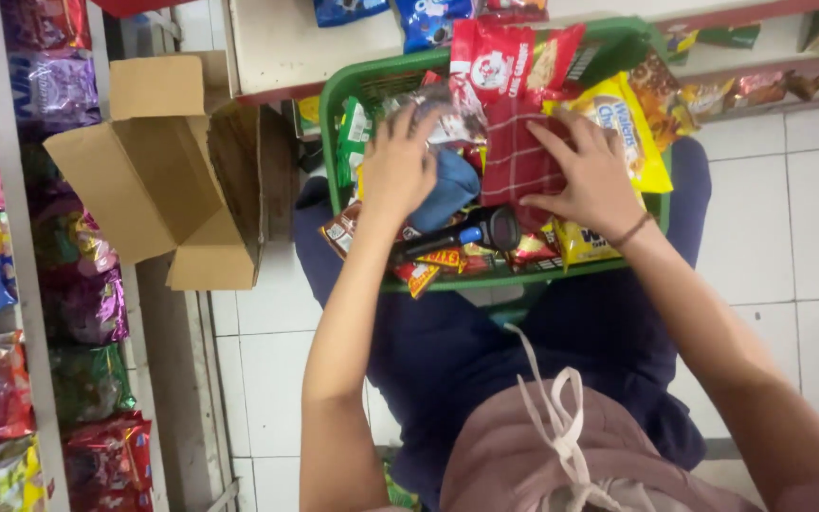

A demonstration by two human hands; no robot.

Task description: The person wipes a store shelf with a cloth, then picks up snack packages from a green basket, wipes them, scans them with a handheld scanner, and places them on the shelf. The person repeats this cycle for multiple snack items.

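Green plastic basket [338, 104] sits on the person's lap, already piled high with snack packets. Left hand [400, 166] is spread flat, fingers splayed, pressing on the blue pouch [452, 190] and clear-wrapped packets at basket centre; not closed around anything. Right hand [594, 175] also lies open, palm down on the red checked packet [518, 156], touching the yellow chip bag [632, 133]. A dark cylindrical item [471, 232], possibly a bottle, lies near the basket's near edge. Open cardboard box [158, 171] at left looks empty. Shelves [26, 284] on the left hold stocked snacks.
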